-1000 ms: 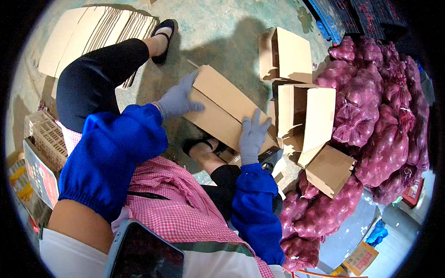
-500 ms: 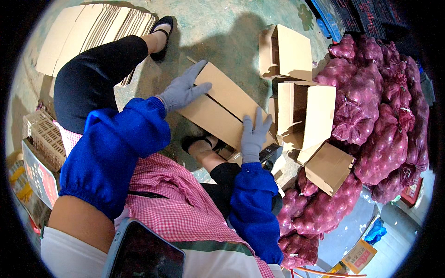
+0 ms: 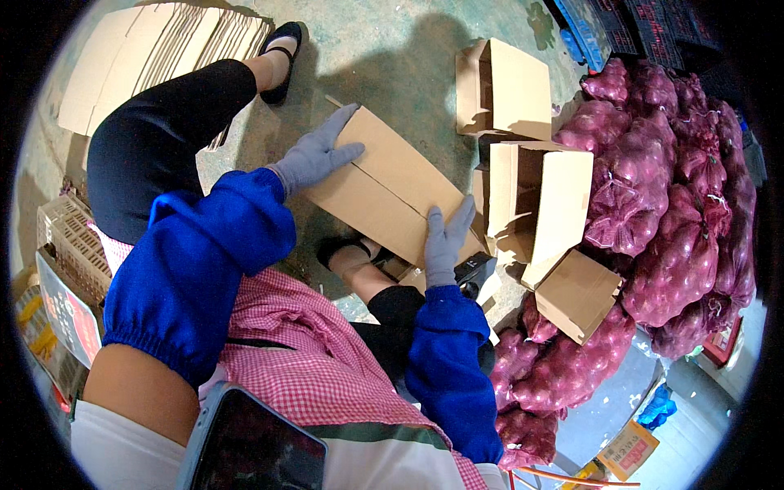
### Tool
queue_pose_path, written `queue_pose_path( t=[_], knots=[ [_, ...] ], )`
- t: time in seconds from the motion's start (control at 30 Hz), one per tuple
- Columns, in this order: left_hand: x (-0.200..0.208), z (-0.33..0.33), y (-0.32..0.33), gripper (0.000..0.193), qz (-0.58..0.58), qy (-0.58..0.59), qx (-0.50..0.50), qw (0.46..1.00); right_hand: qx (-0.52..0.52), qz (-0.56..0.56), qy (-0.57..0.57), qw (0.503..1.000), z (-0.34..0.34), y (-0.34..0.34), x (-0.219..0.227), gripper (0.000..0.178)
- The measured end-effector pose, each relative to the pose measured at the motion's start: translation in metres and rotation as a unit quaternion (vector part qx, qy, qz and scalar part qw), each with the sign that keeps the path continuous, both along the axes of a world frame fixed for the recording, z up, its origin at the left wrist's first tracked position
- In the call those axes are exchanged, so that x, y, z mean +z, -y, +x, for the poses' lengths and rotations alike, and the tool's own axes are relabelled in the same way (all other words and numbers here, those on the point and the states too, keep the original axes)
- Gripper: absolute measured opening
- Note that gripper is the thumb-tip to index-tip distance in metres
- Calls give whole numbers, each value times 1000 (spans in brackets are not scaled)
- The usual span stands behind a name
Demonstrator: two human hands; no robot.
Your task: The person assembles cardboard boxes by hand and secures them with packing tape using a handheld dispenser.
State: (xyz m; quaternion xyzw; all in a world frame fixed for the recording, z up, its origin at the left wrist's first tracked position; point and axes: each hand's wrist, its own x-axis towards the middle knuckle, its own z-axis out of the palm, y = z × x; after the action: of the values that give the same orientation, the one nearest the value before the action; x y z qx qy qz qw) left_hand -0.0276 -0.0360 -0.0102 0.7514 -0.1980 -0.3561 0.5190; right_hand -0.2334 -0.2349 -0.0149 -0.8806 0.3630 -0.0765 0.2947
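A brown cardboard box (image 3: pixel 390 181) lies in front of me with its two top flaps meeting along a thin seam. My left hand (image 3: pixel 320 155), in a grey glove, holds the box's left end, thumb on top and fingers along the far edge. At the right end my right hand (image 3: pixel 447 242), gloved too, has its thumb on a flap and its fingers round the edge. Both hands are closed on the box. Beside my right wrist is a black object (image 3: pixel 475 268), partly hidden, whose kind I cannot make out.
Open cardboard boxes (image 3: pixel 521 90) stand to the right, with another box (image 3: pixel 578 296) tilted against purple mesh sacks of onions (image 3: pixel 625 188). Flattened cartons (image 3: pixel 155 57) are stacked at the far left. A plastic crate (image 3: pixel 77 237) stands at left. A phone (image 3: pixel 257 441) hangs at my chest.
The dark gap between the box's top flaps has narrowed to a thin seam. My hands have pressed inward at both ends, and the right fingers have drawn together.
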Motion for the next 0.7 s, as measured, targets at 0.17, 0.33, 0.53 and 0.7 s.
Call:
queue_pose_path(
  t=[0.17, 0.33, 0.53, 0.7],
  knots=[
    [-8, -2, -1, 66, 10, 34, -6, 999, -3, -3, -11, 1000, 5, -5, 5, 70],
    [-5, -2, 2, 62, 1, 19, 12, 1000, -74, 81, 67, 992, 8, -2, 2, 62],
    [-8, 5, -5, 55, -2, 16, 39, 999, -149, 258, 151, 943, 8, -9, 12, 59],
    [-15, 12, -5, 54, 10, 59, 43, 997, -122, 289, 168, 935, 2, 1, -7, 57]
  ],
)
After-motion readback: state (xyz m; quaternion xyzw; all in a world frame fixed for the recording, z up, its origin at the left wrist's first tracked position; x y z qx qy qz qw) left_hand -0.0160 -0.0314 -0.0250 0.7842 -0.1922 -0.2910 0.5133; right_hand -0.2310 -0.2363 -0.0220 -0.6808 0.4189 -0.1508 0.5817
